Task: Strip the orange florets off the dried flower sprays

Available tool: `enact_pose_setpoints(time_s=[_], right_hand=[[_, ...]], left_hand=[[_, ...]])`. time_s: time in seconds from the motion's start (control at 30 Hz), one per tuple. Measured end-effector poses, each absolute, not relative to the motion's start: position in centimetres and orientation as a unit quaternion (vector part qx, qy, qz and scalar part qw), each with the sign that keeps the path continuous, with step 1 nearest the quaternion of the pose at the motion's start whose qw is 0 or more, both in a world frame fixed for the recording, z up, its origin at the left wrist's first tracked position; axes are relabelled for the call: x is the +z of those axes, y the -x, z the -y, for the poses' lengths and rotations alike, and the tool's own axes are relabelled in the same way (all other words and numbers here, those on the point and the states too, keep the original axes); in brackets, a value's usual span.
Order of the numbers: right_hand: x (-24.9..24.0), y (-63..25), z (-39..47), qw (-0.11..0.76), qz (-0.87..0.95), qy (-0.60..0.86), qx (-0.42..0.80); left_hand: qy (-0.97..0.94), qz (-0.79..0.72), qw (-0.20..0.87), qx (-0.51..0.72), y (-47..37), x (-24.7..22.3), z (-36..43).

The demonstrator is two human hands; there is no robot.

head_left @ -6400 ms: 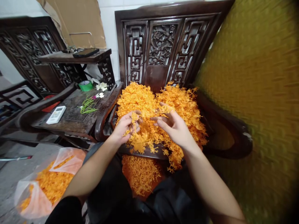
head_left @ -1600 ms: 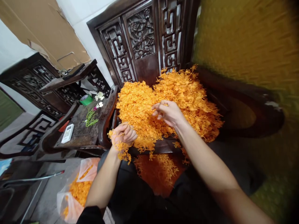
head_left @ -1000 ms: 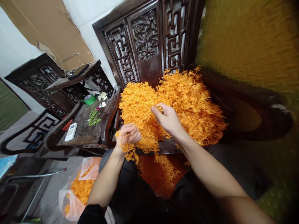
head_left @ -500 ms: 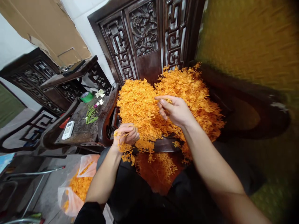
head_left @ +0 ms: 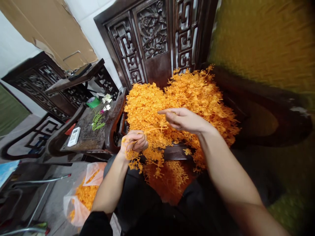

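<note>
Orange branching strands lie heaped in two big piles, a left pile and a right pile, on a dark carved wooden chair. My left hand is closed around several thin orange strands, whose branched ends hang below it and stick out to the right. My right hand is over the middle of the piles, index finger pointing left and the other fingers curled; whether anything is between the thumb and fingers is too small to tell.
On a wooden side table at left lie a white remote, green tape, green stems and white flowers. A plastic bag of orange pieces is on the floor. A folding metal frame stands lower left.
My right hand has moved slightly down and left, its wrist turned flatter. My left hand keeps its hold on the strands, nearly still.
</note>
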State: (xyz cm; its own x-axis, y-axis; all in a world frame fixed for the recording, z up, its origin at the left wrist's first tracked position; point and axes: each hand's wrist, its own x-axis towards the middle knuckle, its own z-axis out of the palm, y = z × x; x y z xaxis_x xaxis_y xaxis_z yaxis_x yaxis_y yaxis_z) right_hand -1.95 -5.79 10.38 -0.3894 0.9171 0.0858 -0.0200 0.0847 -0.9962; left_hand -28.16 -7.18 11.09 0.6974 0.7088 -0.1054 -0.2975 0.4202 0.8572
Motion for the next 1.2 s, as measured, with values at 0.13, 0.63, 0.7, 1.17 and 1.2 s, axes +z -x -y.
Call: enact_pose_setpoints(time_s=[0.13, 0.63, 0.7, 1.17, 1.2], right_hand=[[10.4, 2.9, 6.3, 0.308, 0.649, 0.279, 0.637], [9.6, 1.9, 4.1, 0.628, 0.247, 0.280, 0.683], [9.5, 2.2, 4.0, 0.621, 0.217, 0.269, 0.704], [11.2, 9.2, 9.6, 0.475, 0.691, 0.433, 0.331], [11.1, 9.9, 10.0, 0.456, 0.719, 0.440, 0.287]], left_hand=[[-0.446, -0.233, 0.807, 0.309, 28.1, 10.9, 6.9], [-0.358, -0.346, 0.760, 0.418, 27.2, 10.6, 6.1], [-0.329, -0.383, 0.727, 0.465, 26.9, 10.1, 5.6], [-0.402, -0.476, 0.574, 0.532, 25.9, 8.3, 5.7], [-0.430, -0.483, 0.552, 0.526, 25.9, 8.1, 5.9]])
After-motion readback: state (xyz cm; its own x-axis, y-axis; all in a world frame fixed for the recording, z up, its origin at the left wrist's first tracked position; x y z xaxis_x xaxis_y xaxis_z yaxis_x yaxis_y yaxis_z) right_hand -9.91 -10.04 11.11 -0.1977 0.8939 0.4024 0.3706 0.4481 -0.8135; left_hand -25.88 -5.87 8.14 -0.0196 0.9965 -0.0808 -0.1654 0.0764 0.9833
